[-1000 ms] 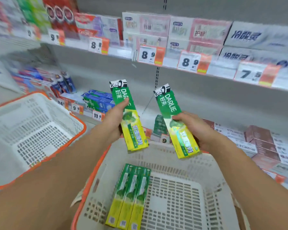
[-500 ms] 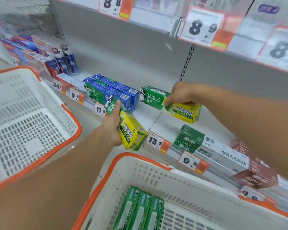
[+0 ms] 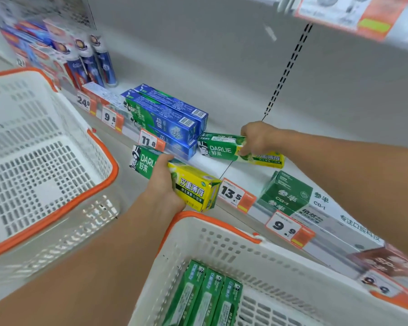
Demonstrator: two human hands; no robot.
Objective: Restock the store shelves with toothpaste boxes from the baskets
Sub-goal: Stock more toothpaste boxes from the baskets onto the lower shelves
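Observation:
My left hand (image 3: 164, 184) grips a green and yellow Darlie toothpaste box (image 3: 189, 188) in front of the shelf edge, near the 13.5 price tag (image 3: 231, 192). My right hand (image 3: 257, 138) holds a second Darlie box (image 3: 222, 149) lying flat on the white shelf (image 3: 222, 165), just right of the blue Darlie boxes (image 3: 170, 116). Three more green boxes (image 3: 205, 297) lie side by side in the near white basket (image 3: 222, 238) with an orange rim.
A second white basket (image 3: 45, 161) with an orange rim sits at the left and holds nothing I can see. Green and white boxes (image 3: 290, 198) fill the shelf to the right. Blue tubes (image 3: 99, 64) stand at the back left. An upper shelf with price tags (image 3: 353, 17) overhangs.
Both hands went from holding the boxes upright over the basket to the lower shelf. The right-hand box now lies flat on the shelf; the left-hand box has come closer to the shelf edge.

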